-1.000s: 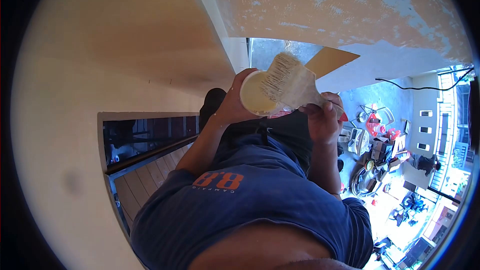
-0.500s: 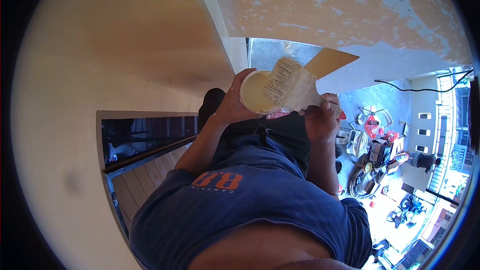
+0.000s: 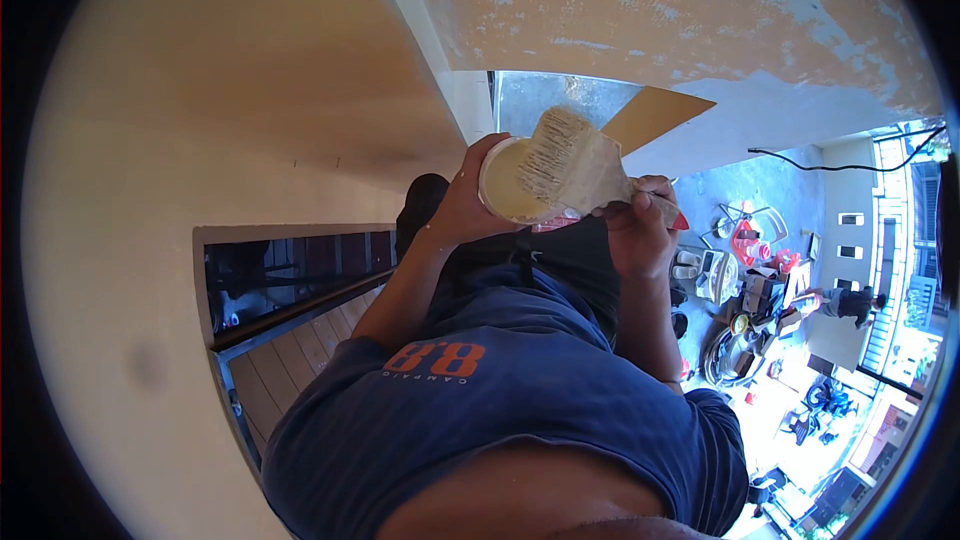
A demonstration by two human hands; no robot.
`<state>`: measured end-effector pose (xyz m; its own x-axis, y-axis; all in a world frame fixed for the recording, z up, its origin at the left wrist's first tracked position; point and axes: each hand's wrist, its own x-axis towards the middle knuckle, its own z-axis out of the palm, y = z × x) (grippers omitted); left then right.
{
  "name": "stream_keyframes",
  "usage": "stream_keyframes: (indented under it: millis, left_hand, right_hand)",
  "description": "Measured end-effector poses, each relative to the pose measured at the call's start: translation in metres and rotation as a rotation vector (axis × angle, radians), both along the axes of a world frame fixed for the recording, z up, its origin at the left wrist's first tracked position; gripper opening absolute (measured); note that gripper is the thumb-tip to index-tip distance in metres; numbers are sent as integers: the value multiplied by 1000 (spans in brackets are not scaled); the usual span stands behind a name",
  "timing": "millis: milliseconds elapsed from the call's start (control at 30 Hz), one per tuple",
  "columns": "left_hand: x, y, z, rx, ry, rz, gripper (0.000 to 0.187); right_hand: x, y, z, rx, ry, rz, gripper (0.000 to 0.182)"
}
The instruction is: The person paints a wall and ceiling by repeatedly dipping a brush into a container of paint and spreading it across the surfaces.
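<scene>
My left hand (image 3: 468,202) is wrapped round a white tub (image 3: 503,178) of pale cream paint, holding it from the side. In my right hand (image 3: 643,232) is the handle of a wide, paint-caked brush (image 3: 585,168), its red end showing past the fingers. The brush lies tilted over the tub's right side, with its bristles above the rim and covering part of the paint. Whether the bristles touch the rim cannot be made out.
A patchy orange and white wall (image 3: 620,10) rises ahead, a cream wall (image 3: 130,240) at the left. Below left is a dark railing (image 3: 300,308). Far below right, clutter, a red chair (image 3: 745,241) and another person (image 3: 850,303) show. A black cable (image 3: 840,168) hangs at right.
The brush has shifted slightly left and up over the tub, and my right hand has moved a little with it. The person below has moved slightly.
</scene>
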<state>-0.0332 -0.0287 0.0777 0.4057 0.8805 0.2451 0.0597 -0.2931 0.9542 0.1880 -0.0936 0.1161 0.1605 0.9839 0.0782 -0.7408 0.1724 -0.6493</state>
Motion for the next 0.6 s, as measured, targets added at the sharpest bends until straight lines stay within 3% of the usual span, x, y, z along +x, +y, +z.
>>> stream_keyframes:
  millis: [100,200,267,300,367,500,600]
  left_hand:
    - [0,1,1,-12,-7,13,102]
    - [-2,2,2,-24,41,-8,103]
    - [-2,2,1,-23,53,-3,103]
    - [-2,2,1,-26,52,0,103]
    - [-1,2,2,-36,64,10,103]
    - [-3,3,-1,-19,53,3,102]
    - [-4,3,-3,-3,65,11,101]
  right_hand:
    - [-2,0,7,40,45,21,14]
    - [-1,-1,8,42,-107,-75,13]
    - [6,-3,-2,177,-363,-252,13]
    - [8,-4,-1,175,-364,-248,13]
    - [11,-7,1,207,-626,-304,13]
    - [10,-7,3,233,-535,-268,13]
    - [7,-8,10,257,-695,-304,13]
